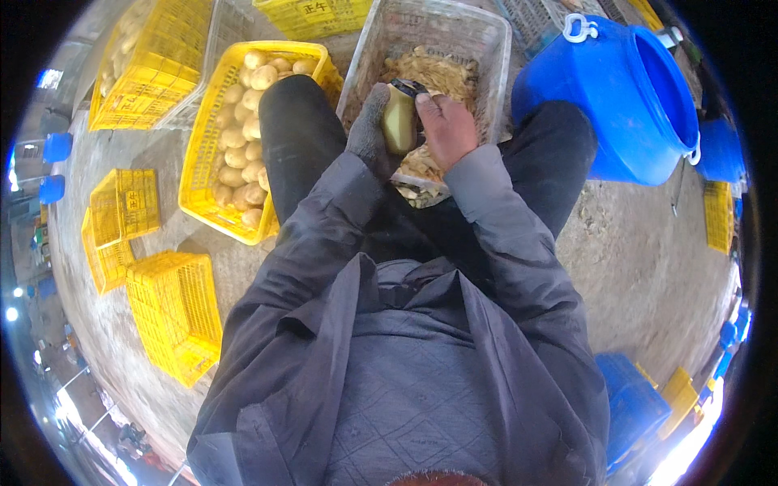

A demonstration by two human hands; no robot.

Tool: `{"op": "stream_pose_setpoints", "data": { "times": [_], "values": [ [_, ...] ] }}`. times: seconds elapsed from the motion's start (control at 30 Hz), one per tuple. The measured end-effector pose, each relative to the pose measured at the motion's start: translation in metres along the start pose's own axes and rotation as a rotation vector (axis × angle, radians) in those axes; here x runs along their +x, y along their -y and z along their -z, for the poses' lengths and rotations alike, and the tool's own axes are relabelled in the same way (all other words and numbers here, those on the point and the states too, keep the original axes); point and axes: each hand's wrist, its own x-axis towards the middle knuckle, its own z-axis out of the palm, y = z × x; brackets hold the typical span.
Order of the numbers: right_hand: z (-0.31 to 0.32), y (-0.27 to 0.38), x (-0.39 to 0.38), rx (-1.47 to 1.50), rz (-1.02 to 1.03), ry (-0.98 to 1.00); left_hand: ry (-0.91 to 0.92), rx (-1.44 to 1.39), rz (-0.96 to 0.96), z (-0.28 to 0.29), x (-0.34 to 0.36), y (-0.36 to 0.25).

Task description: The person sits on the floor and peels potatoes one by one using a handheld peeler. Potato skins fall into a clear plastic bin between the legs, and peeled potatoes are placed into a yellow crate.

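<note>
My left hand point(370, 130), in a grey knit glove, grips an oblong pale yellow-green vegetable point(399, 121) upright. My bare right hand point(447, 130) holds a small dark tool point(408, 86), apparently a peeler, against the vegetable's top, thumb uppermost. Both hands are over a dingy white plastic crate point(501, 44) between my knees, with peelings point(438, 71) piled inside. A yellow crate point(193, 190) full of pale, round, potato-like produce point(235, 158) stands beside my left leg.
More yellow crates point(170, 300) lie at the left, and another filled one point(146, 57) stands at the upper left. A large blue barrel point(567, 89) with white handles is beside my right knee. Blue point(624, 405) and yellow containers stand at the lower right.
</note>
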Motion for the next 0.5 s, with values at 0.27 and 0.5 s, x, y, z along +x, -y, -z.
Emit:
{"op": "stream_pose_setpoints", "data": {
  "times": [0.27, 0.5],
  "values": [
    [-0.024, -0.017, -0.063, 0.020, -0.066, 0.069, -0.184, -0.061, -0.106, 0.022, 0.014, 0.004],
    [-0.012, -0.026, -0.088, 0.087, 0.123, -0.002, -0.135, -0.068, -0.212, -0.004, 0.000, -0.023]
  ]
}}
